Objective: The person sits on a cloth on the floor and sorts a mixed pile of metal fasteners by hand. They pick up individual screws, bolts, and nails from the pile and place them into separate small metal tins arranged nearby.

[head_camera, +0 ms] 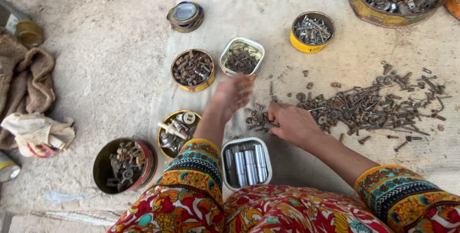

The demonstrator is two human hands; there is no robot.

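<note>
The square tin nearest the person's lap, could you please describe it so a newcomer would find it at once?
On the pale cloth, look between the patterned sleeves, below the left hand. There sits a white square tin. Unlike the other tins of rusty parts, it holds shiny silver cylinders standing side by side.

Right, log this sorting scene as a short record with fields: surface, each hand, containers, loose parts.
surface: pale cloth mat on a dusty floor
left hand: left hand blurred, raised near the square tin of dark small parts; grip unclear
right hand: right hand resting on the mat, fingers at the small cluster of rusty bits
containers: round tin of rusty bolts; yellow tin of nails; square tin of shiny cylinders
loose parts: heap of rusty screws and nails right of the hands
</note>
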